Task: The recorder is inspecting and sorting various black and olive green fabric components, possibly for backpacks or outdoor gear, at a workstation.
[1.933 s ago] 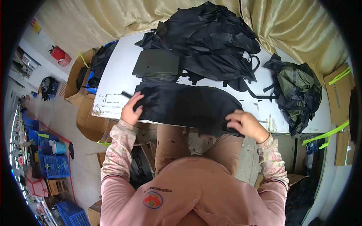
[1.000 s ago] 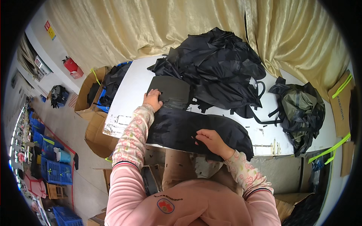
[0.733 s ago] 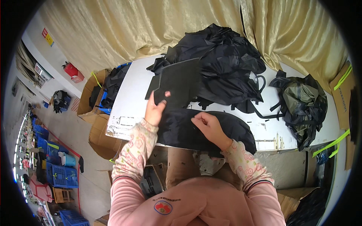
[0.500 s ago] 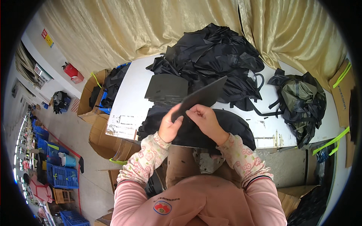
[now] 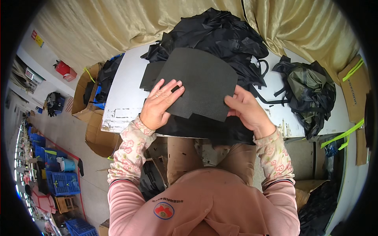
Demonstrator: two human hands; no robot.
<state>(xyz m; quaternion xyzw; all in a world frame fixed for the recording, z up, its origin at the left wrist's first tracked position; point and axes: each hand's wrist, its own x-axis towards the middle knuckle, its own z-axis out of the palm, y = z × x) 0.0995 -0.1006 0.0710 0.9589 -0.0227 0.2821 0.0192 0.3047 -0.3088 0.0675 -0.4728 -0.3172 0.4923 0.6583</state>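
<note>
A dark grey foam-like panel [image 5: 201, 80] with a curved far edge and a notched near edge lies tilted in front of me, over the work table. My left hand [image 5: 159, 104] rests on its left side with fingers stretched and spread. At the right edge my right hand [image 5: 250, 110] pinches the panel between thumb and fingers. Under it, along the table's near edge, is a black fabric piece [image 5: 197, 129], partly hidden. Behind the panel's left side a stack of similar dark panels [image 5: 149, 74] shows in part.
A large heap of black fabric [image 5: 220, 33] covers the far part of the white table [image 5: 118, 100]. To the right sits a black and olive fabric bundle [image 5: 309, 90]. Cardboard boxes [image 5: 100, 135] stand at the table's left side, and blue crates [image 5: 65, 183] on the floor farther left.
The panel has turned from nearly edge-on to face up. My hands have moved apart: the left one has spread over the surface, while the right has shifted to the right edge.
</note>
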